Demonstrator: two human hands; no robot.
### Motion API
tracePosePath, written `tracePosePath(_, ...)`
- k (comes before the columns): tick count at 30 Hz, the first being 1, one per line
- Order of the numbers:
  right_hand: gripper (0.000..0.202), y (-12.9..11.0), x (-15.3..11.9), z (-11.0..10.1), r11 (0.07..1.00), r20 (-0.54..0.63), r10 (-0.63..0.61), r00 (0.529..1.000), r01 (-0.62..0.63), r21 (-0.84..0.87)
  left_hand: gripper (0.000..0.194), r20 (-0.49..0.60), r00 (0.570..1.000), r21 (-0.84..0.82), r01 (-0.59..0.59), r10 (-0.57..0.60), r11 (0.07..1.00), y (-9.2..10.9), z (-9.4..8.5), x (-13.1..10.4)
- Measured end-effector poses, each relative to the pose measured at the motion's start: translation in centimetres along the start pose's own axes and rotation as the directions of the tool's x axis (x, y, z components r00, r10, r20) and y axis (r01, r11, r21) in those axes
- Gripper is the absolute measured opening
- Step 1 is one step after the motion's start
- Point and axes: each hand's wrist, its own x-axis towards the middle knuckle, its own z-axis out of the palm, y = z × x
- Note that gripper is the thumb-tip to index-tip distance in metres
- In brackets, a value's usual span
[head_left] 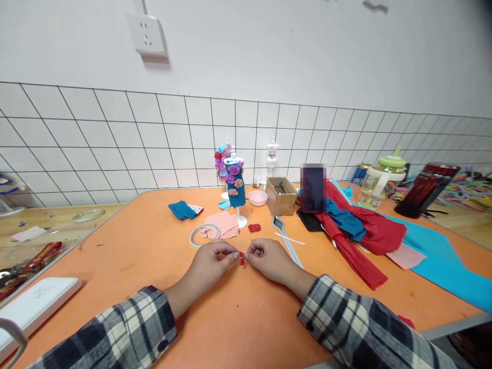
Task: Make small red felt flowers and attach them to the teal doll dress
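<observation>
Between the fingertips of both hands is a small red crepe paper piece (242, 261), its lower end hanging down. My left hand (212, 262) pinches it from the left, and my right hand (271, 260) pinches it from the right. Just beyond them lies a small red ruffled piece (254, 227). Behind my left hand are a roll of tape (192, 237) and pink crepe paper (226, 224). A miniature dress form (236, 197) in a blue dress with purple and pink flowers stands farther back. A cotton swab (290, 239) and grey-handled scissors (290, 243) lie beyond my right hand.
At the back stand a pink bowl (258, 198), a cardboard box (282, 200), a bare white dress form (272, 154) and a phone (313, 188). Red crepe paper (380, 230), a drink bottle (381, 182) and a dark red flask (428, 189) occupy the right. A white power bank (42, 302) lies left.
</observation>
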Motion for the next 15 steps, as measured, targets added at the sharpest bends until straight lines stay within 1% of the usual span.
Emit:
tracePosePath(4,0.019,-0.20,-0.04,-0.05,0.999,0.010,-0.011,1.000,0.011,0.050,0.021,0.060,0.994,0.120,-0.095,0.088,0.988,0.23,-0.06,-0.12)
tracePosePath(7,0.013,-0.15,0.01,0.13,0.998,0.040,-0.006,0.999,0.004,0.056,0.022,0.082,0.989,0.150,-0.137,0.126,0.979,0.30,0.05,-0.26)
tracePosePath(10,0.009,-0.01,0.14,0.27,0.998,0.043,0.018,0.999,-0.020,0.065,0.021,0.073,0.990,0.162,-0.131,0.120,0.978,0.21,0.13,-0.33)
tracePosePath(15,0.007,0.01,0.33,0.19,0.994,0.015,0.072,0.997,-0.073,0.083,0.017,0.014,0.997,0.188,-0.072,0.071,0.979,0.02,0.07,-0.28)
